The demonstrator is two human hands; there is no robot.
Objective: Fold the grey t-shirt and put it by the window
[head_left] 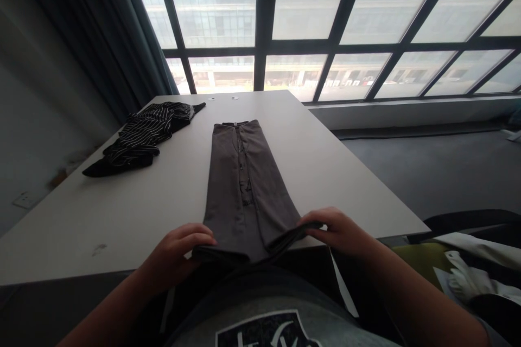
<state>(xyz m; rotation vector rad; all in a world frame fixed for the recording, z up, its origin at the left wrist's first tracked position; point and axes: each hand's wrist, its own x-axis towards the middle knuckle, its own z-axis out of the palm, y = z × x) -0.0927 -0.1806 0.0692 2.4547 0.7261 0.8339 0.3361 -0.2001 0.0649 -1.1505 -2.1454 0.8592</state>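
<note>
A dark grey garment lies folded into a long strip on the white table, its narrow end pointing toward the window. Down its middle runs a seam with a dark printed pattern showing. The near end spreads over the table's front edge. My left hand pinches the near left corner, fingers on top and thumb below. At the near right corner, my right hand grips the hem between thumb and fingers, slightly raised.
The white table reaches toward a large framed window. A crumpled black-and-white striped garment lies at its far left. Beside the table on the right are a green item and white items. A dark curtain hangs at left.
</note>
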